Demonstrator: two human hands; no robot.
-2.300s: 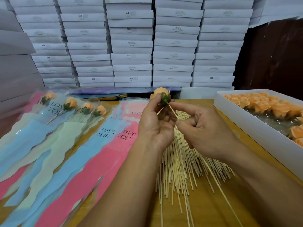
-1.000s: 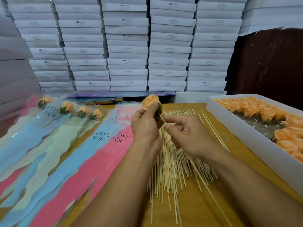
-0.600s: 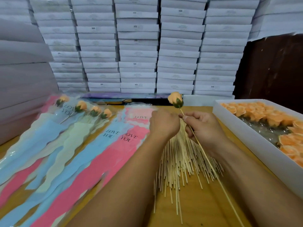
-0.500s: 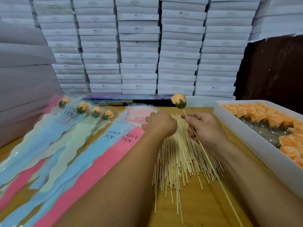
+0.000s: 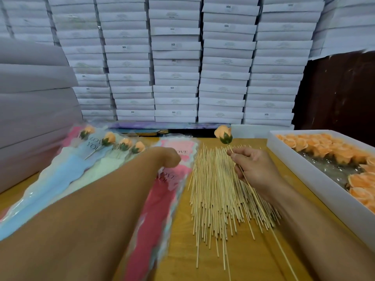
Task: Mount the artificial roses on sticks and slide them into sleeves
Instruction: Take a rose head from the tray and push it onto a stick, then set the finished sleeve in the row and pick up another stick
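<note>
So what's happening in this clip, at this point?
A person is assembling artificial roses at a wooden table. The right hand pinches a stick with an orange rose already mounted on its tip. The left hand reaches over the pink "LOVE YOU" sleeve; its fingers are hidden. Four sleeved roses lie to the left, a pile of bare sticks in the middle and a white box of rose heads to the right.

orange rose [image 5: 222, 134] upright on thin stick [image 5: 243, 175]; pink sleeve [image 5: 162, 191] flat.
</note>
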